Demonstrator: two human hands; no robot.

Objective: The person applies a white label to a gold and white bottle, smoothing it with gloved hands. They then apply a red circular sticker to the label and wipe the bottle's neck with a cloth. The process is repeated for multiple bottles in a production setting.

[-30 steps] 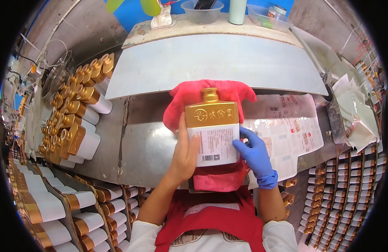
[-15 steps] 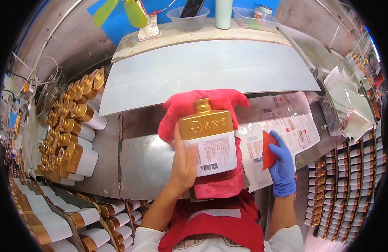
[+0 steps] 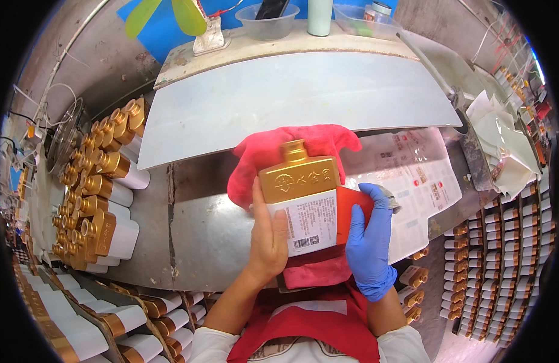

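Note:
A flat bottle [image 3: 299,181] with a gold neck and shoulder and a white body leans on a red cloth [image 3: 249,166], neck pointing away from me. Its white face carries a printed label with a square code. My bare left hand [image 3: 268,236] grips the bottle's left side, thumb lying on the front. In a blue glove, my right hand [image 3: 370,245] holds a flat red scraper [image 3: 354,209] that covers the right part of the label face. Something grey shows by the gloved fingertips; its kind I cannot make out.
Printed transfer sheets [image 3: 424,187] lie to the right on the metal bench [image 3: 207,224]. Similar bottles [image 3: 98,206] stand grouped at the left, and racks of them [image 3: 491,272] fill both lower sides. A pale board [image 3: 291,91], a fan [image 3: 207,33] and a plastic bowl [image 3: 267,24] are beyond.
My right hand has moved left from above the printed sheets to the bottle, bringing the red scraper over the label's right side. My left hand keeps its grip on the bottle.

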